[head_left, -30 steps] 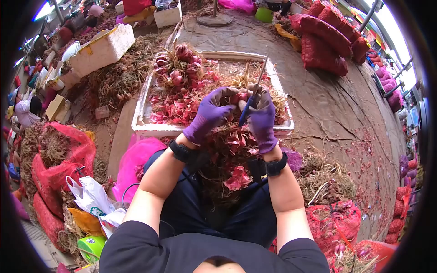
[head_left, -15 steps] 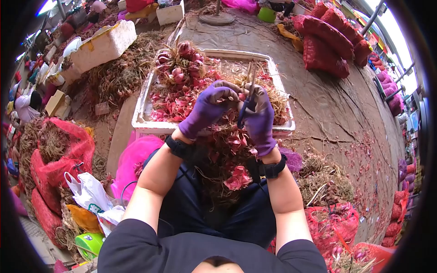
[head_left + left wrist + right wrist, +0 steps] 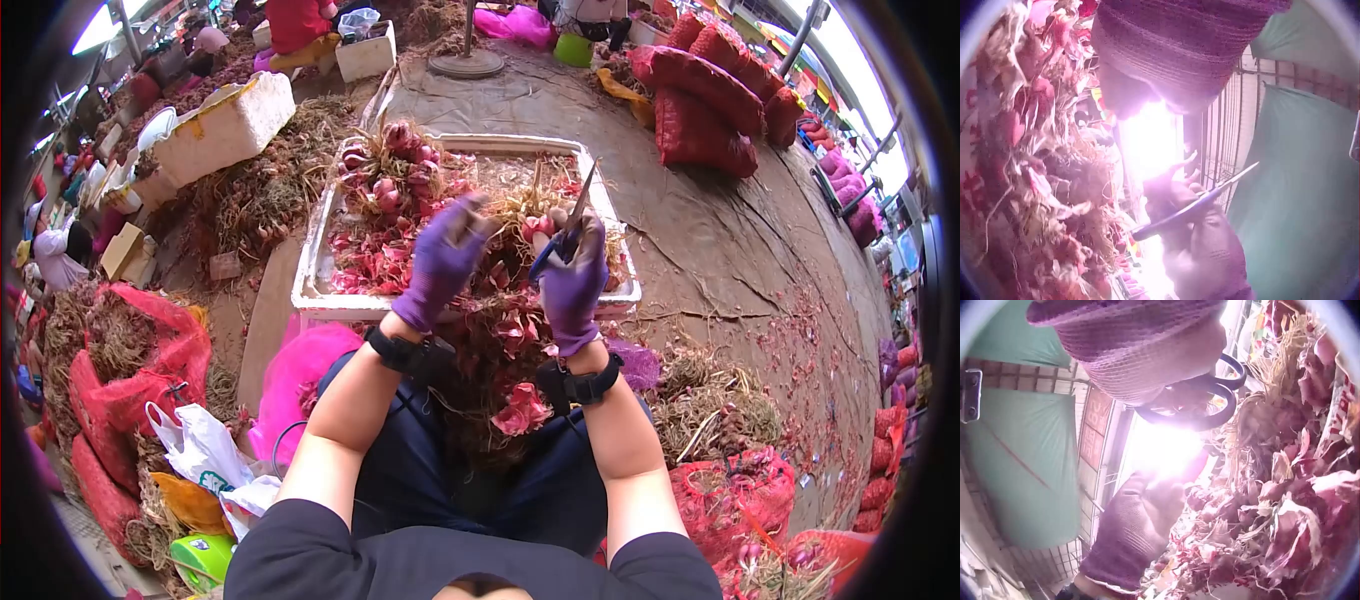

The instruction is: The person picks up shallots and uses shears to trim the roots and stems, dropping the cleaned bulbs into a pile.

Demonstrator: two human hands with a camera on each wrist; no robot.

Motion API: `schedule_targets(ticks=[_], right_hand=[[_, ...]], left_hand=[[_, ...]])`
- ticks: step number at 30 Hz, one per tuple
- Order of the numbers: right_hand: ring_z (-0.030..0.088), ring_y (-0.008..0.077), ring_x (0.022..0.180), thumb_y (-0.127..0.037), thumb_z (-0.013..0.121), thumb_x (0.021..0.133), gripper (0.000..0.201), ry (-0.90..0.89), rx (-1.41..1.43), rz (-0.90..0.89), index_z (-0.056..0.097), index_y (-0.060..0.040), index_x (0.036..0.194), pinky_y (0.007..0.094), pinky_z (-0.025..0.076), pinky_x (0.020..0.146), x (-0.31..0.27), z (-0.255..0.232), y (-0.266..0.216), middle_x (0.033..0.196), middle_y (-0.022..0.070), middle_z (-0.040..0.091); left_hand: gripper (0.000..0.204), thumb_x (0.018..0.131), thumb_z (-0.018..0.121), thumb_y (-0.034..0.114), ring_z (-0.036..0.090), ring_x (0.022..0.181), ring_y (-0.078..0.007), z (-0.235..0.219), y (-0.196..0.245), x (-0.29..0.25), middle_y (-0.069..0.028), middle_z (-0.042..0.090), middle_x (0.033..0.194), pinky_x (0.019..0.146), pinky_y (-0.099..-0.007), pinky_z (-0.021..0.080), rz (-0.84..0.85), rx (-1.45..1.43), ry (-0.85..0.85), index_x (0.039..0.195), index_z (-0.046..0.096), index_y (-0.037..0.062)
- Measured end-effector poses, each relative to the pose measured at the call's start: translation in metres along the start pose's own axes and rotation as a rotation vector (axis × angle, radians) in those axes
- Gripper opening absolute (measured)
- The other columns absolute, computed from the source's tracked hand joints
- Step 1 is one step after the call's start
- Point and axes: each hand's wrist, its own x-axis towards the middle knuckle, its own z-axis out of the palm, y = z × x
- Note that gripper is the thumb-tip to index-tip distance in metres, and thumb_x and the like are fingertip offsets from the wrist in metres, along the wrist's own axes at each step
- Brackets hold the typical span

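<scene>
My left hand [image 3: 447, 258], in a purple glove with darker fingertips, is over the near middle of a white foam tray [image 3: 312, 250]. Its fingers are loosely bent and parted from the thumb, and nothing shows between them in the head view. To its right, my right hand [image 3: 574, 285], gloved alike, holds blue-handled scissors [image 3: 580, 200] with the blades pointing up and away. Dark handle loops [image 3: 1229, 403] show below that hand in the right wrist view. Pink shallots [image 3: 540, 226] lie just beyond its thumb. A bunch of shallots [image 3: 390, 178] sits in the tray's far left corner.
Red peelings [image 3: 375, 265] cover much of the tray, and more skins [image 3: 520, 408] lie between my knees. A white foam box [image 3: 225, 120] stands far left. Full red net sacks [image 3: 700, 130] stand far right. Dry stalks [image 3: 715, 400] and a red net bag [image 3: 735, 500] are at my right.
My hands have moved apart from where they met over the tray around a shallot. The left went left and lower; the scissors now lean farther right.
</scene>
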Motion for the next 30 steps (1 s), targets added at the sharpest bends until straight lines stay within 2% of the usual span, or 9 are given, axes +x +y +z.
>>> schedule_targets(ticks=[2, 7, 10, 13, 16, 20, 24, 26, 30], right_hand=[[0.061, 0.0129, 0.073, 0.001, 0.070, 0.081, 0.030, 0.010, -0.035, -0.103, 0.054, -0.0051, 0.106, 0.0273, 0.050, 0.066, -0.003, 0.004, 0.004, 0.089, 0.0056, 0.061], [0.062, 0.0268, 0.085, 0.005, 0.069, 0.070, 0.053, -0.026, -0.279, -0.517, 0.054, -0.0045, 0.119, 0.0359, 0.050, 0.075, -0.010, 0.003, -0.003, 0.100, 0.0116, 0.063], [0.061, 0.0310, 0.090, 0.006, 0.067, 0.069, 0.053, -0.113, -0.268, -0.501, 0.055, -0.0052, 0.120, 0.0385, 0.050, 0.079, -0.010, 0.004, -0.009, 0.103, 0.0129, 0.064], [0.062, 0.0249, 0.084, 0.006, 0.067, 0.072, 0.050, -0.146, -0.304, -0.477, 0.055, -0.0049, 0.119, 0.0358, 0.051, 0.074, -0.010, 0.007, -0.006, 0.101, 0.0101, 0.064], [0.061, 0.0076, 0.083, 0.005, 0.068, 0.082, 0.040, -0.190, 0.231, 0.040, 0.052, -0.0041, 0.117, 0.0231, 0.052, 0.068, -0.012, 0.011, -0.001, 0.102, 0.0043, 0.064], [0.063, 0.0101, 0.087, 0.005, 0.070, 0.081, 0.047, -0.116, 0.474, 0.340, 0.046, -0.0030, 0.121, 0.0220, 0.055, 0.074, -0.007, 0.007, -0.007, 0.104, 0.0082, 0.064], [0.062, 0.0091, 0.085, 0.005, 0.071, 0.080, 0.044, -0.146, 0.418, 0.251, 0.050, -0.0033, 0.118, 0.0222, 0.054, 0.072, -0.002, 0.002, 0.001, 0.103, 0.0058, 0.063], [0.062, 0.0084, 0.083, 0.005, 0.070, 0.080, 0.041, -0.182, 0.212, 0.106, 0.052, -0.0033, 0.116, 0.0225, 0.053, 0.070, 0.001, -0.003, -0.001, 0.101, 0.0047, 0.064], [0.062, 0.0150, 0.083, 0.007, 0.068, 0.075, 0.040, -0.229, -0.063, -0.161, 0.056, -0.0052, 0.112, 0.0283, 0.052, 0.070, 0.002, -0.003, -0.005, 0.093, 0.0051, 0.064]], left_hand=[[0.030, 0.096, 0.058, 0.015, 0.053, 0.069, -0.0033, 0.014, 0.012, -0.013, 0.0014, 0.060, 0.086, 0.059, -0.0178, 0.044, -0.266, -0.056, -0.210, 0.121, 0.056, -0.0017], [0.023, 0.097, 0.056, 0.019, 0.051, 0.064, -0.0015, 0.019, 0.001, -0.017, 0.0018, 0.059, 0.076, 0.055, -0.0203, 0.042, -0.294, -0.270, -0.185, 0.111, 0.061, 0.0011], [0.024, 0.090, 0.058, 0.015, 0.063, 0.075, -0.0282, 0.017, -0.002, -0.014, -0.0153, 0.062, 0.081, 0.068, -0.0358, 0.050, 0.068, 0.277, -0.104, 0.110, 0.060, 0.0029], [0.026, 0.089, 0.058, 0.016, 0.061, 0.087, -0.0371, 0.011, -0.004, -0.015, -0.0193, 0.063, 0.088, 0.074, -0.0422, 0.050, 0.213, 0.551, -0.132, 0.112, 0.059, 0.0039], [0.029, 0.088, 0.058, 0.016, 0.062, 0.083, -0.0372, 0.012, -0.003, -0.016, -0.0192, 0.063, 0.089, 0.071, -0.0428, 0.050, 0.281, 0.607, -0.117, 0.115, 0.058, 0.0041], [0.030, 0.090, 0.058, 0.013, 0.065, 0.078, -0.0302, 0.013, -0.007, -0.014, -0.0178, 0.063, 0.084, 0.068, -0.0383, 0.050, 0.343, 0.661, -0.109, 0.118, 0.058, 0.0045], [0.029, 0.092, 0.056, 0.011, 0.065, 0.076, -0.0193, 0.009, -0.010, -0.009, -0.0103, 0.065, 0.082, 0.066, -0.0326, 0.051, 0.135, 0.409, -0.185, 0.120, 0.058, 0.0035], [0.027, 0.093, 0.056, 0.007, 0.062, 0.084, -0.0125, 0.001, 0.001, -0.004, -0.0037, 0.065, 0.090, 0.071, -0.0281, 0.051, -0.356, -0.263, -0.306, 0.119, 0.058, 0.0012], [0.030, 0.084, 0.065, 0.004, 0.059, 0.101, -0.0204, 0.003, 0.000, 0.000, -0.0079, 0.063, 0.102, 0.085, -0.0312, 0.048, 0.014, -0.157, -0.317, 0.113, 0.060, 0.0026]])
